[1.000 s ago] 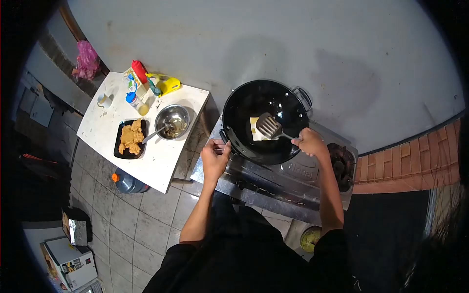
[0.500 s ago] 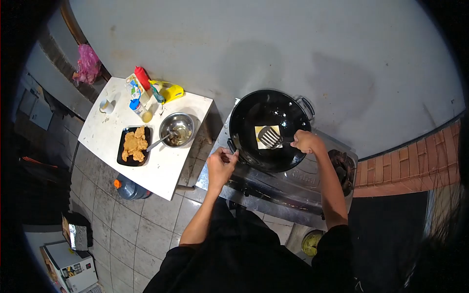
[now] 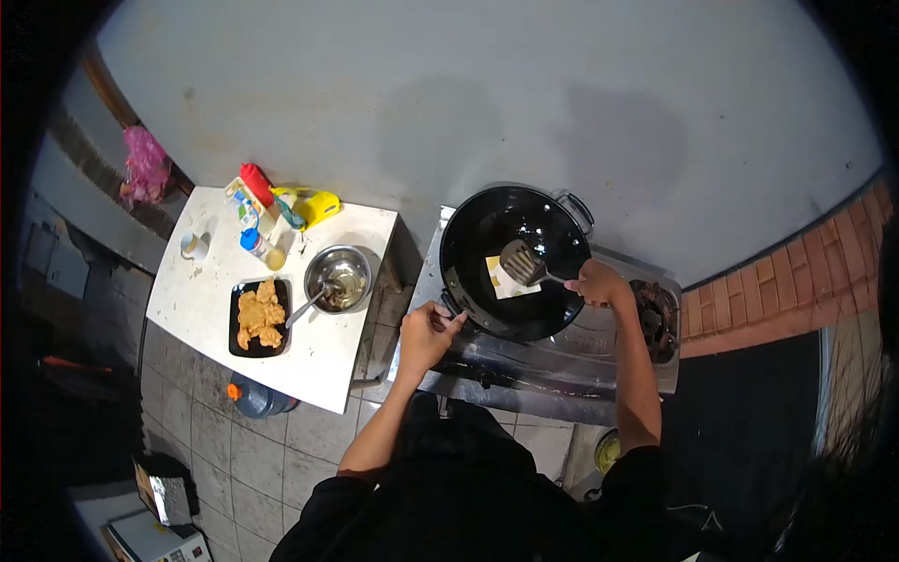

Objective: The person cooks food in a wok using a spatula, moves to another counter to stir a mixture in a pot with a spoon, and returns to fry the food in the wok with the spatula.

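A black wok [image 3: 510,220] sits on the stove with a flat, pale square piece with yellow patches [image 3: 513,285] in it; I cannot make out what that piece is. My right hand [image 3: 602,284] is closed around the handle of a slotted spatula [image 3: 523,263]. The spatula's head is over the upper right part of the square, partly covering it. At the wok's lower left side, my left hand [image 3: 429,339] has thumb and fingers closed at the wok's loop handle [image 3: 451,303].
The metal stove [image 3: 524,361] has a bare burner [image 3: 655,318] at its right. On the white table [image 3: 206,318] are a black tray [image 3: 234,323] of battered fried pieces [image 3: 259,314], a steel bowl [image 3: 361,258] with a spoon, bottles and a cup [image 3: 194,246]. A water jug [image 3: 262,400] stands below.
The spatula head has shifted toward the square's upper right edge, uncovering more of the square, and has turned. My left hand stays by the wok handle. The whole view has shifted a little.
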Demonstrator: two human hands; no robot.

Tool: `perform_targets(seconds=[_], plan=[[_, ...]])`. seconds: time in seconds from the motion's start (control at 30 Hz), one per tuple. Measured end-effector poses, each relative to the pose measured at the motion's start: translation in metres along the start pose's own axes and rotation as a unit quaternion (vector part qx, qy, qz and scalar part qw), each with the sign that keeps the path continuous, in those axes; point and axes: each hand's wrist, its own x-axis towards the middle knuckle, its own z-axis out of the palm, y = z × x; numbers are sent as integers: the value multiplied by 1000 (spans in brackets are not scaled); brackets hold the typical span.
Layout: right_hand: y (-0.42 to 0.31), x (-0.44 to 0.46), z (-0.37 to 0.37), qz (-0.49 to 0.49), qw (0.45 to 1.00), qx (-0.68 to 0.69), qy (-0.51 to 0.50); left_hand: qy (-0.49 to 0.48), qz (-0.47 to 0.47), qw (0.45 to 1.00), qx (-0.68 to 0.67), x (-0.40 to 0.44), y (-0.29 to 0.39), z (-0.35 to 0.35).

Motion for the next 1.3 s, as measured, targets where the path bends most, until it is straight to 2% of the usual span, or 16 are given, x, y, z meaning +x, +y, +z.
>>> perform_targets(seconds=[0.07,0.1,0.17,0.2,0.27,0.3,0.4,0.6,0.67,0.73,1.0,1.3], plan=[[12,-19,0,-13,997,-16,74,-16,-20,1000,-8,2,1,-3],[25,-24,8,-7,997,-12,77,-17,-11,1000,0,2,4,-6],[57,-34,40,-123,947,-25,297,-23,-10,1000,-4,3,2,-8],[69,-39,58,-117,946,-24,302,-29,-5,1000,-4,4,1,-8],[87,-48,92,-141,902,72,402,17,19,999,29,5,1,-8],[94,-55,102,-137,900,73,407,35,57,997,40,5,5,-7],[111,-66,126,-131,894,123,410,52,51,997,11,6,8,-3],[133,-55,141,-213,863,50,455,57,90,994,1,2,12,10],[135,-52,135,-207,867,34,452,65,103,992,-22,1,11,14],[141,-46,134,-205,870,17,448,66,95,993,-36,-4,13,17],[161,-18,140,-220,862,97,447,84,70,992,-68,-26,27,31],[155,-38,145,-191,871,125,435,62,62,991,-105,-49,27,34]])
